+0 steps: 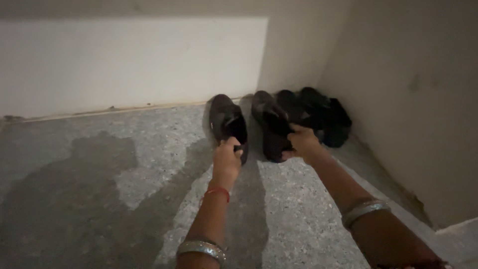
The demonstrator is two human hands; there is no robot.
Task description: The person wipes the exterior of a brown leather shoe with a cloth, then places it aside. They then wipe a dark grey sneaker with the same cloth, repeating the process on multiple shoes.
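Two dark sandals stand tilted against the wall in a room corner. My left hand [226,157] grips the heel end of the left dark sandal [226,119]. My right hand [302,142] grips the strap of the right dark sandal [271,127]. Both sandals touch the speckled grey floor [298,214] with their heel ends. I wear a red thread and a silver bangle on my left wrist, and a silver bangle on my right.
More dark footwear [323,117] is piled in the corner just right of my right hand. Pale walls [129,65] meet behind it and run along the right side. A dark wet-looking patch [74,194] spreads over the floor at left.
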